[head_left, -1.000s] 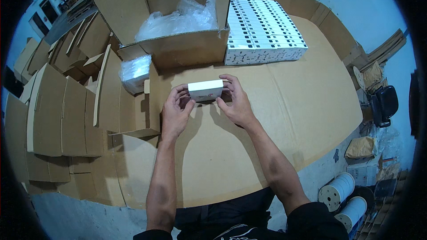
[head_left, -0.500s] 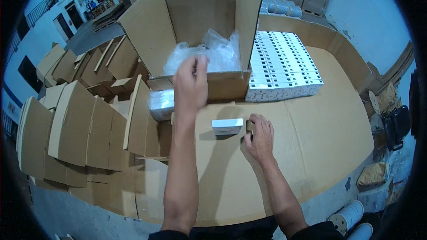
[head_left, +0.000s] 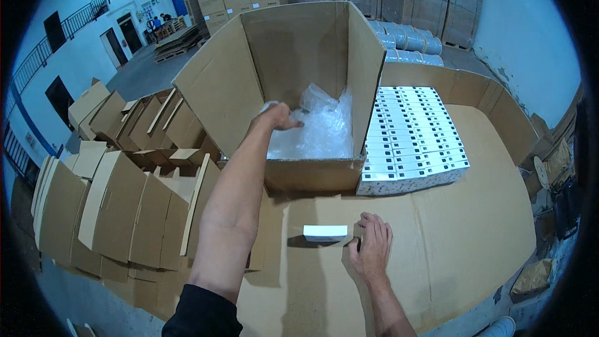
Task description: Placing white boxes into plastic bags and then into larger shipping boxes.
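My left hand reaches into a tall open cardboard box, at the left side of the clear plastic bags in it. Its thumb stands out to the right over the plastic; the other fingers are partly hidden. Whether it grips any plastic does not show. My right hand rests on the cardboard-covered table, fingers bent and thumb curled in. A dark patch shows between thumb and forefinger; what it is I cannot make out. Just left of that hand, apart from it, sits a small white box.
Rows of white boxes with dark squares stand against the tall box's right side. Many folded brown cartons fill the left. A raised cardboard edge borders the table's far right. Wrapped spools lie behind.
My left hand has moved forward, from above the tall box's front edge down to the plastic bags. The view has tipped up. A small brown thing seen earlier at my right fingers no longer shows clearly.
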A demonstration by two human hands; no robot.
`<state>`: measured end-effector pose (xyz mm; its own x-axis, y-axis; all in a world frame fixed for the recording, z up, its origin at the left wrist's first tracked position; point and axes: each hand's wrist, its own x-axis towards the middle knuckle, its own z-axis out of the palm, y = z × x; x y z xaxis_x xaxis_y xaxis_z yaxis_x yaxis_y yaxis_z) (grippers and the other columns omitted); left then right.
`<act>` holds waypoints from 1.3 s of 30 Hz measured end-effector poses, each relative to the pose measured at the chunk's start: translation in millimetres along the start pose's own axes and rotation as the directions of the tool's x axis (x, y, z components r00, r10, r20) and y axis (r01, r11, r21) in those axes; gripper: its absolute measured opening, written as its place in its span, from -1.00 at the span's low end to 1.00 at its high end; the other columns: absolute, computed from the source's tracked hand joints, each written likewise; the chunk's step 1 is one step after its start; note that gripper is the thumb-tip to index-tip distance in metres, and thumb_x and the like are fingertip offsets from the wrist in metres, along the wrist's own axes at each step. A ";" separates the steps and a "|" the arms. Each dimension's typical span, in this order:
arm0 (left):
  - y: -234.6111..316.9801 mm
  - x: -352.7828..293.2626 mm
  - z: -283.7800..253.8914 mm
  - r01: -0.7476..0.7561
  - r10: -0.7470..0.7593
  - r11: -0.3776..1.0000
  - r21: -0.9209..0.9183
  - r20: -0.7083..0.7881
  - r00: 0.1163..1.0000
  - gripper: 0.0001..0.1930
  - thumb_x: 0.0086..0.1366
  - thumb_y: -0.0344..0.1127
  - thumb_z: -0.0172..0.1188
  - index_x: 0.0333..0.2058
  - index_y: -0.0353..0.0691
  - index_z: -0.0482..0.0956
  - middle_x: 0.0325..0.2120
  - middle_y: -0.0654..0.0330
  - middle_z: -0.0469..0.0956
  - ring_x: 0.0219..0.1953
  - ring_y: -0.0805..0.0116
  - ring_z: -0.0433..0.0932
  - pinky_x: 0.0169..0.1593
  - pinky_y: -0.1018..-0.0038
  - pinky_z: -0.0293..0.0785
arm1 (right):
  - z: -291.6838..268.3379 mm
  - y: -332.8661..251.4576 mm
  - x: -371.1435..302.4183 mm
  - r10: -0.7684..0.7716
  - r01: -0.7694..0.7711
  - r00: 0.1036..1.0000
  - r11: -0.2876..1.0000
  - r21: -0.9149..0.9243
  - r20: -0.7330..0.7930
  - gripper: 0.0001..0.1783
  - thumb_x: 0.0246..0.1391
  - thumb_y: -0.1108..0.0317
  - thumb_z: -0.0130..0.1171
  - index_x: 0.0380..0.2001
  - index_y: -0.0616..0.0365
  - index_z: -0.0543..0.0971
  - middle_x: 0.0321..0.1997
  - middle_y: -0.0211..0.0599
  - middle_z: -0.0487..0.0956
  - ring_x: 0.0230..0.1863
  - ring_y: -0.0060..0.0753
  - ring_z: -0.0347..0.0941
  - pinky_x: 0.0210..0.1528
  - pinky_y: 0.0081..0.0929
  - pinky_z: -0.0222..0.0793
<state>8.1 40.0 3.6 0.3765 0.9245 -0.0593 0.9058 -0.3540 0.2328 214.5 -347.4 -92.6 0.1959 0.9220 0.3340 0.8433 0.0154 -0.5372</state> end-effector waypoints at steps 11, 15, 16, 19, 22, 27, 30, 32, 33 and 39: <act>-36.3 8.8 -22.7 -0.097 -0.021 0.938 -0.333 -0.332 0.943 -0.80 0.26 -0.38 0.22 -0.21 -0.33 0.72 -0.30 -0.03 0.72 -0.17 0.16 0.70 -0.06 0.23 0.58 | -1.5 -2.5 1.0 -0.007 0.007 1.000 1.000 0.008 -0.009 -0.54 -0.14 0.44 0.15 -0.05 0.17 0.48 0.24 -0.14 0.43 0.38 -0.01 0.21 0.44 0.10 -0.04; 4.7 -16.8 -61.4 -0.261 -0.069 0.739 -0.622 -0.455 0.888 -0.84 0.26 -0.50 0.19 -0.23 -0.28 0.71 -0.31 0.09 0.72 -0.20 0.36 0.67 -0.06 0.32 0.56 | 0.4 7.0 -2.2 -0.021 0.021 0.999 1.000 -0.001 -0.049 -0.54 -0.13 0.42 0.16 -0.06 0.15 0.47 0.21 -0.12 0.46 0.35 0.01 0.25 0.43 0.11 -0.02; 14.2 -28.6 -71.5 -0.263 -0.063 0.738 -0.621 -0.453 0.889 -0.84 0.26 -0.50 0.19 -0.23 -0.28 0.71 -0.31 0.09 0.72 -0.20 0.36 0.67 -0.06 0.32 0.56 | 2.3 7.9 -3.5 -0.019 0.020 0.998 1.000 0.016 -0.056 -0.54 -0.13 0.41 0.16 -0.05 0.15 0.47 0.21 -0.11 0.46 0.34 0.02 0.26 0.43 0.11 -0.02; 47.1 -72.3 -93.8 -0.365 -0.141 0.656 -0.661 -0.582 0.801 -0.78 0.27 -0.53 0.19 -0.12 -0.27 0.67 -0.27 0.11 0.71 -0.20 0.40 0.66 -0.06 0.36 0.57 | 2.2 8.2 -5.3 -0.028 0.034 0.995 0.998 0.054 -0.096 -0.54 -0.12 0.45 0.16 -0.04 0.15 0.46 0.13 -0.12 0.49 0.25 -0.02 0.34 0.38 0.01 0.06; 85.9 -140.6 -110.8 -0.491 -0.114 0.563 -0.665 -0.651 0.751 -0.75 0.29 -0.54 0.17 -0.06 -0.31 0.60 -0.23 0.13 0.69 -0.20 0.41 0.65 -0.07 0.42 0.57 | 1.5 6.3 -9.2 -0.003 0.017 0.993 0.993 0.118 -0.120 -0.55 -0.10 0.51 0.16 -0.04 0.14 0.47 -0.01 -0.15 0.53 0.16 -0.06 0.41 0.31 -0.08 0.16; 132.8 -254.0 -70.6 -0.614 -0.017 0.257 -0.746 -0.639 0.769 -0.71 0.34 -0.53 0.17 0.03 -0.37 0.49 -0.21 0.17 0.64 -0.17 0.42 0.63 -0.01 0.46 0.54 | 6.0 22.2 -25.6 0.190 -0.033 0.944 0.868 0.495 -0.270 -0.76 0.11 0.53 0.17 -0.12 0.21 0.50 -0.27 -0.24 0.58 -0.18 -0.29 0.60 -0.10 -0.30 0.52; 128.5 -316.0 -6.9 -0.473 -0.019 0.195 -0.859 -0.486 0.874 -0.68 0.37 -0.53 0.15 0.08 -0.36 0.43 -0.19 0.17 0.62 -0.13 0.43 0.59 0.00 0.48 0.52 | -1.0 10.4 -37.0 0.364 -0.189 0.931 0.539 0.821 -0.025 -0.83 0.25 0.45 0.12 -0.12 0.23 0.51 -0.26 -0.24 0.61 -0.24 -0.42 0.59 -0.11 -0.35 0.52; 124.0 -345.4 33.2 -0.416 -0.028 0.152 -0.897 -0.424 0.905 -0.68 0.38 -0.53 0.14 0.09 -0.36 0.42 -0.19 0.17 0.61 -0.13 0.44 0.58 -0.01 0.49 0.52 | -13.3 6.3 -37.9 0.356 -0.237 0.931 0.419 0.876 0.082 -0.84 0.36 0.39 0.04 -0.12 0.26 0.50 -0.26 -0.30 0.59 -0.26 -0.53 0.56 -0.13 -0.50 0.50; 119.5 -358.3 48.4 -0.313 -0.008 0.152 -0.937 -0.318 0.948 -0.68 0.38 -0.53 0.14 0.09 -0.36 0.42 -0.18 0.17 0.61 -0.14 0.45 0.58 -0.01 0.48 0.53 | -17.9 4.8 -35.8 0.199 -0.190 0.971 0.285 0.939 0.136 -0.81 0.36 0.38 0.04 -0.09 0.28 0.50 -0.26 -0.32 0.58 -0.27 -0.54 0.54 -0.12 -0.55 0.49; 103.7 -382.8 119.3 -0.032 0.045 0.107 -0.994 -0.027 0.999 -0.70 0.39 -0.51 0.17 0.06 -0.34 0.43 -0.14 0.18 0.60 -0.14 0.49 0.58 -0.04 0.50 0.53 | -21.4 -20.1 -38.3 -0.141 -0.314 0.928 0.199 0.928 0.344 -0.71 0.31 0.42 0.15 0.04 0.32 0.50 -0.20 -0.35 0.59 -0.18 -0.61 0.53 -0.08 -0.62 0.48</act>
<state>-18.9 -367.5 -65.4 0.4114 0.9112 -0.0221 -0.1084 0.0730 0.9914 200.8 -391.3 -78.0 -0.1090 0.9869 0.1188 -0.3586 0.0725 -0.9307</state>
